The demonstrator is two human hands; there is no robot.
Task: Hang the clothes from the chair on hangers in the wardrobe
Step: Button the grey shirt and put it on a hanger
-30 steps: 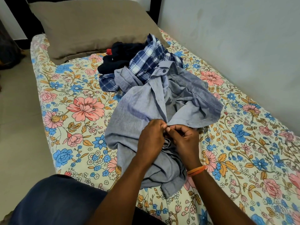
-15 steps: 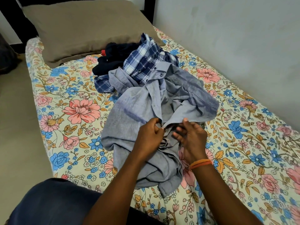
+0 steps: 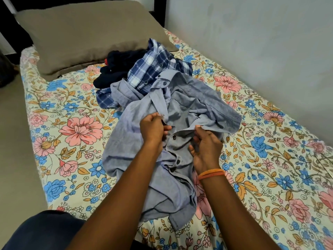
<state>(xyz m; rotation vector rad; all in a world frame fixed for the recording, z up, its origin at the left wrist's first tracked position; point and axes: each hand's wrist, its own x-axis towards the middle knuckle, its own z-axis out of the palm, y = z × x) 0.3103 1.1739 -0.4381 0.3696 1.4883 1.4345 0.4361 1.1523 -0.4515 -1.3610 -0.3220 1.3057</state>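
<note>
Two hands work the grey-blue shirt (image 3: 180, 109) lying mid-bed (image 3: 72, 159): left hand (image 3: 153, 129) pinches its placket, right hand (image 3: 207, 148) grips the opposite edge; plaid shirt (image 3: 153, 69) at twelve o'clock.

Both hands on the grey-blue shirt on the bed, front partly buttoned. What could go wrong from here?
1. The left hand and right hand pull the plackets of the grey-blue shirt apart; a fastened button just below could strain or pop.
2. The shirt's collar end overlaps the plaid shirt; lifting may drag it along.
3. The fabric is heavily bunched, so it may go onto a hanger twisted.
</note>
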